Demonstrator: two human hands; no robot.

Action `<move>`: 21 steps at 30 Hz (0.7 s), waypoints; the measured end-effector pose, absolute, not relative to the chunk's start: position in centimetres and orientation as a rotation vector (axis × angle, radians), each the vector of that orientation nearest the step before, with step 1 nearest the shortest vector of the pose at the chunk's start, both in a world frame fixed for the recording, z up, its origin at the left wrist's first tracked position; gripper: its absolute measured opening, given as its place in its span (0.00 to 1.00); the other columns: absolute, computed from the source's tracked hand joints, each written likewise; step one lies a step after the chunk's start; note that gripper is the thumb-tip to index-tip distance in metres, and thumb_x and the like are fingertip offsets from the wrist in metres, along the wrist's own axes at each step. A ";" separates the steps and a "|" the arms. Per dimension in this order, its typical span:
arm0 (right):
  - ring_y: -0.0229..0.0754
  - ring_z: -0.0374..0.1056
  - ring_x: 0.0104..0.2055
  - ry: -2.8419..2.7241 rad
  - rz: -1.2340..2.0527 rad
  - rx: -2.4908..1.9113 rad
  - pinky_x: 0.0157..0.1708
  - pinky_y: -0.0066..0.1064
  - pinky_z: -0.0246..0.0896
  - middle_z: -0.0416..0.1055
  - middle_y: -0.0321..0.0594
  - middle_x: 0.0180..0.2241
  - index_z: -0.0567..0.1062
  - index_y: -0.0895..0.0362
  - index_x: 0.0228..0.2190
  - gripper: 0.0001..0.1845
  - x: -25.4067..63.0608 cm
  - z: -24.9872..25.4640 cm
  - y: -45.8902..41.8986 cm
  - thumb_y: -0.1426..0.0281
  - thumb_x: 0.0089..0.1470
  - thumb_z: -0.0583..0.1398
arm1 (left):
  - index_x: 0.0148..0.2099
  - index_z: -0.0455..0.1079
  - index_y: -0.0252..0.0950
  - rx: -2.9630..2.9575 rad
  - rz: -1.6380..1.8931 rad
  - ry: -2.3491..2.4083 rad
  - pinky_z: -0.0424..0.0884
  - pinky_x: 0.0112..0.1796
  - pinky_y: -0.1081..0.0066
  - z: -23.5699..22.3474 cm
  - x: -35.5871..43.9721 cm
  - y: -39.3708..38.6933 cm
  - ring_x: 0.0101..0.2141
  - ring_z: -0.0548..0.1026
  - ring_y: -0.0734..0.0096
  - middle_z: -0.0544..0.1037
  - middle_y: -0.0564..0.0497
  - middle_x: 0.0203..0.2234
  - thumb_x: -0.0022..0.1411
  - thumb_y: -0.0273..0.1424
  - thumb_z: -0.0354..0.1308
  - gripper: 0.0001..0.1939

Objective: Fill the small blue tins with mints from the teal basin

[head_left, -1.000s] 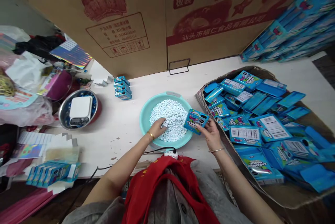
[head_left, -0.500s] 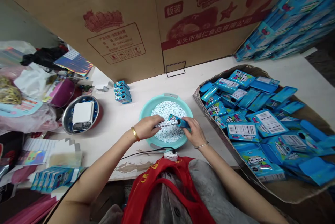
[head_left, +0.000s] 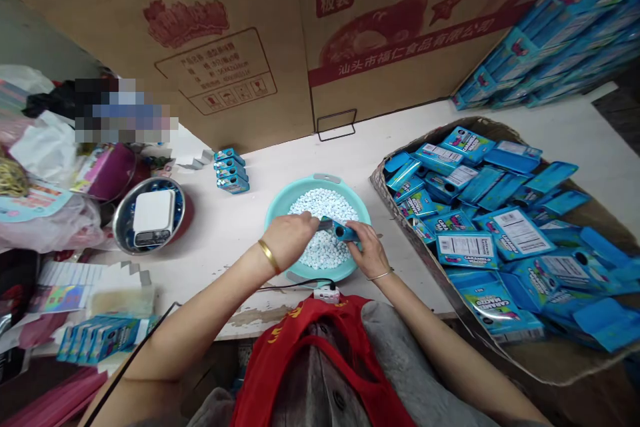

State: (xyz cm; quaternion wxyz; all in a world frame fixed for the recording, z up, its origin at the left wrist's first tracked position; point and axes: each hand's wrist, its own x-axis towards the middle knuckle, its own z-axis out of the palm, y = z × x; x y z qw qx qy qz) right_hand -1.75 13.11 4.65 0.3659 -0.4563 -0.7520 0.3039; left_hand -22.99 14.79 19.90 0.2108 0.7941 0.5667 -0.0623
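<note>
Both my hands are over a teal plastic basin [head_left: 320, 180] heaped with small white candies [head_left: 325, 252]. My right hand [head_left: 365, 248] grips a small blue candy box [head_left: 341, 232] on its side above the candies. My left hand [head_left: 289, 239] pinches a thin grey strip or tube [head_left: 318, 226], its end touching the box's end. The hand hides most of it, so I cannot tell exactly what it is.
A cardboard tray [head_left: 381, 182] of blue boxes lies right of the basin. A small stack of boxes [head_left: 231, 174] stands beyond it. Left stands a metal bowl [head_left: 123, 227] holding a white digital scale [head_left: 153, 217]. A power socket [head_left: 326, 294] and cord lie nearby.
My right hand has brought the box from the basin's right rim to above the basin, turned on its side. My left hand has risen from the candies and moved to the box's end.
</note>
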 end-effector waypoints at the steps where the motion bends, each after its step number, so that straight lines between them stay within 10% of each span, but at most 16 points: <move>1: 0.51 0.64 0.52 -1.905 0.791 -1.193 0.53 0.49 0.59 0.69 0.45 0.48 0.66 0.51 0.50 0.21 -1.6 4.5 13.2 0.73 0.53 0.54 | 0.43 0.68 0.37 2.205 -0.133 1.642 0.66 0.42 0.62 18.5 -24.0 15.1 0.38 0.71 0.61 0.69 0.47 0.33 0.65 0.27 0.47 0.10; 10: 0.45 0.66 0.43 -1.403 1.065 -1.427 0.48 0.38 0.61 0.70 0.41 0.42 0.68 0.53 0.47 0.23 -0.3 4.3 14.0 0.64 0.48 0.63 | 0.49 0.67 0.39 2.041 -0.171 1.749 0.64 0.45 0.61 3.5 -25.8 15.0 0.45 0.66 0.59 0.69 0.43 0.41 0.65 0.22 0.43 0.15; 21: 0.42 0.66 0.44 -1.155 1.144 -1.369 0.47 0.36 0.62 0.69 0.39 0.42 0.65 0.53 0.45 0.27 0.1 4.3 14.5 0.63 0.44 0.66 | 0.51 0.64 0.35 1.948 0.101 1.364 0.66 0.48 0.69 2.8 -23.4 13.4 0.46 0.71 0.67 0.73 0.46 0.45 0.59 0.24 0.53 0.17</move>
